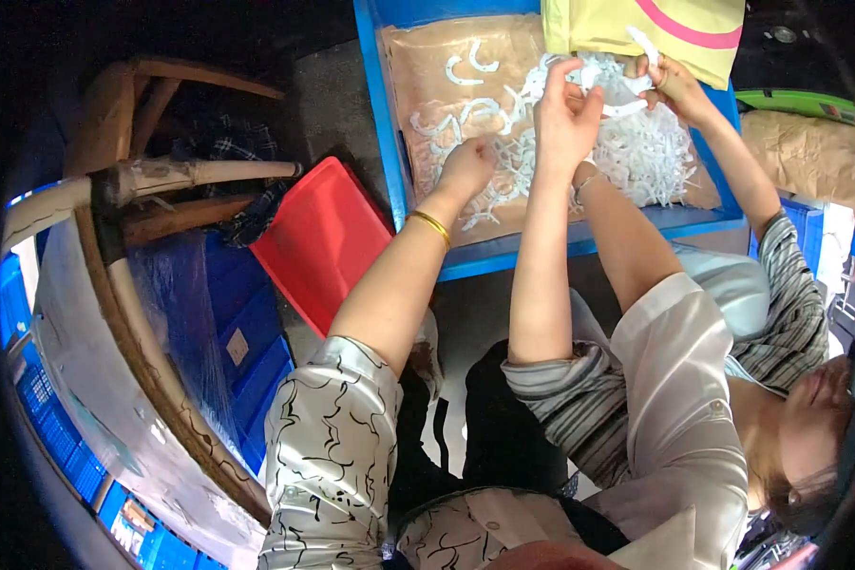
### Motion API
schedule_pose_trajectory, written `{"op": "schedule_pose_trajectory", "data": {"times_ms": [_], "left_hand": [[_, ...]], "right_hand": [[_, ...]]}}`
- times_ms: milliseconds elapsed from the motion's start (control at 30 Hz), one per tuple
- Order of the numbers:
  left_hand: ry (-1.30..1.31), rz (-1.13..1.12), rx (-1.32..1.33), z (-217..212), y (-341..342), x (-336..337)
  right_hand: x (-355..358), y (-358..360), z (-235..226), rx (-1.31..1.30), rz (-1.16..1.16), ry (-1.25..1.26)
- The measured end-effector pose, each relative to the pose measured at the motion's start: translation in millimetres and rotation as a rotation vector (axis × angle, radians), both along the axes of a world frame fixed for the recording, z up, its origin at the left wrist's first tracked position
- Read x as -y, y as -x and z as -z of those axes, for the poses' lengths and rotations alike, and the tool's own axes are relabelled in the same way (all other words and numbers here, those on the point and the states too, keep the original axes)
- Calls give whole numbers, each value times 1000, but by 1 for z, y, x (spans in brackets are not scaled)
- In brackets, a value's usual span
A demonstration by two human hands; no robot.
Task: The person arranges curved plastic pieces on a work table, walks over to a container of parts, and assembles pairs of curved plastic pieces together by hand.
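My left hand (pixel 468 167), a gold bangle at its wrist, is low over the cardboard-lined blue tray (pixel 396 171). Its fingers are curled closed beside small curved white plastic pieces (pixel 484 106); what they hold, if anything, is hidden. My right hand (pixel 586 172) reaches into the tray near a heap of white pieces (pixel 657 161). A co-worker's left hand (pixel 565 123) and forearm cross in front of it, so its fingers do not show. The co-worker's right hand (pixel 673 85) holds white curved pieces (pixel 643 45) above the heap.
A yellow bag with a pink curve (pixel 636 24) lies over the tray's far right corner. A red bin (pixel 321 242) stands left of the tray. Farther left are a wooden chair-like frame (pixel 114 123) and blue crates (pixel 242 332). The co-worker's striped sleeve (pixel 579 404) presses close on my right.
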State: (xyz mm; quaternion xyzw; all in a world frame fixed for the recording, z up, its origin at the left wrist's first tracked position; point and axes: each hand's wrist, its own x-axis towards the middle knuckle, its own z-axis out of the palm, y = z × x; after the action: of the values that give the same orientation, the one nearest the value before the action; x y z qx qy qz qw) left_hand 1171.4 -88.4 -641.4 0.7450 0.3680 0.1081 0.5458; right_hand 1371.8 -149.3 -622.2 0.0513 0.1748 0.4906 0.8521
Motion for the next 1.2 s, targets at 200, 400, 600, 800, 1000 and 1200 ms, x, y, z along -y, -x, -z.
{"op": "schedule_pose_trajectory", "data": {"times_ms": [200, 400, 600, 800, 1000, 1200], "left_hand": [[-92, 130, -36, -16, 59, -27], [-178, 60, -83, -59, 69, -18], [-149, 7, -66, 0, 77, -11], [-90, -24, -99, 18, 65, -11], [-47, -58, -160, 11, 86, -35], [30, -98, -97, -72, 47, -22]], "right_hand": [[-16, 40, -4, -374, 101, -358], [-7, 37, 14, -458, 199, -297], [-22, 81, -16, -511, 240, -275], [-19, 66, -42, -537, 326, -256], [-32, 81, -77, -596, 407, -248], [-14, 71, -119, -555, 547, -224]]}}
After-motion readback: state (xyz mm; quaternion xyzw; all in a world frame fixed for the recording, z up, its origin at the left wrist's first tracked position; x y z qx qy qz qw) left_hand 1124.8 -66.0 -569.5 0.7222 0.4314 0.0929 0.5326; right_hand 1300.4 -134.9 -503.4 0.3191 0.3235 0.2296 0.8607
